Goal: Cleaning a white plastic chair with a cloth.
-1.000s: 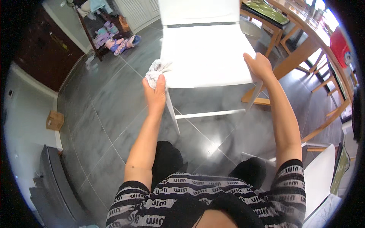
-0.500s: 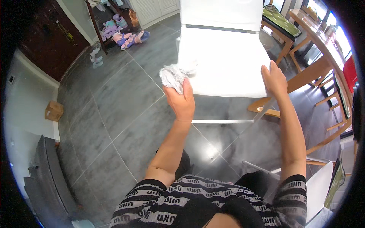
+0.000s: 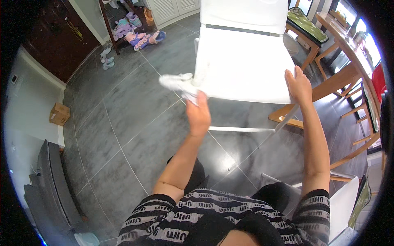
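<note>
White cloth: it is bunched in your left hand, and its loose end trails past the left edge of the seat; motion blur hides its folds.
Cloth handling: probably soft, limp and very light; a gathered fold between thumb and fingers should hold it well.
White chair: it stands upright in front of you on the grey tiled floor, its seat toward you and its backrest at the far side.
Chair handling: seat looks stiff and smooth, perhaps slippery; the slim-legged frame suggests modest weight and could slide on tile. The seat's side edges look the best hold.
Left hand: closed on the cloth, at the seat's front left corner; your forearm slants up and rightward.
Right hand: your right hand looks clamped on the seat's right edge, thumb side on top; the underside is hidden. Your forearm runs nearly straight up, leaning slightly left.
</note>
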A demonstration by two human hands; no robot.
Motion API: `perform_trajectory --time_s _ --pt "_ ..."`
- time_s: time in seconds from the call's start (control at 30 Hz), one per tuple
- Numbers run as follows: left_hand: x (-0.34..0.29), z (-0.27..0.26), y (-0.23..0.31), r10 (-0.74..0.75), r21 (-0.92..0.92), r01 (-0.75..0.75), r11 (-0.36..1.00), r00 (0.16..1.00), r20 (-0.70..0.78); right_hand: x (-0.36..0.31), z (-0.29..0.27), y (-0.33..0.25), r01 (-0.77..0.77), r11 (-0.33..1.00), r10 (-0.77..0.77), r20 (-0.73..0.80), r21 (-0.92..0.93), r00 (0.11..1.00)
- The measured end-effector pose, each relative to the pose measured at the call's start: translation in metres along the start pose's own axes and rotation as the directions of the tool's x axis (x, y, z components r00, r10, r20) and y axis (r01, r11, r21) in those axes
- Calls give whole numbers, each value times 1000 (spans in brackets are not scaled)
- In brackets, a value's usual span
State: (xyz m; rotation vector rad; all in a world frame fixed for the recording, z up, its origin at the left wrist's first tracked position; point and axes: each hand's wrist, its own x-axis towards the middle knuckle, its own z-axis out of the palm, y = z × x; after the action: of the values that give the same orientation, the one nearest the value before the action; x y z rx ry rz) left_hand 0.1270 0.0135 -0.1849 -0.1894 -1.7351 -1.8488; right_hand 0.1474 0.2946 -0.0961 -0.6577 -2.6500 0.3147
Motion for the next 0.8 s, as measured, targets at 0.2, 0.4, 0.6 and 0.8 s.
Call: perform_trajectory --time_s 0.2,0.4,0.6,0.8 --pt "20 6 -1 329 303 -316 899 944 11 0 -3 -7 -27 1000 27 8 -12 1000" --pt "46 -10 27 -586 -72 630 773 754 297 0 -4 -2 -33 999 33 -12 -15 999" --pt "28 -5 12 -157 114 138 984 972 173 -1 -3 -5 -49 999 49 -2 -11 999" --pt "48 -6 21 -211 109 187 976 939 272 0 -4 -4 -50 999 50 -13 -14 999"
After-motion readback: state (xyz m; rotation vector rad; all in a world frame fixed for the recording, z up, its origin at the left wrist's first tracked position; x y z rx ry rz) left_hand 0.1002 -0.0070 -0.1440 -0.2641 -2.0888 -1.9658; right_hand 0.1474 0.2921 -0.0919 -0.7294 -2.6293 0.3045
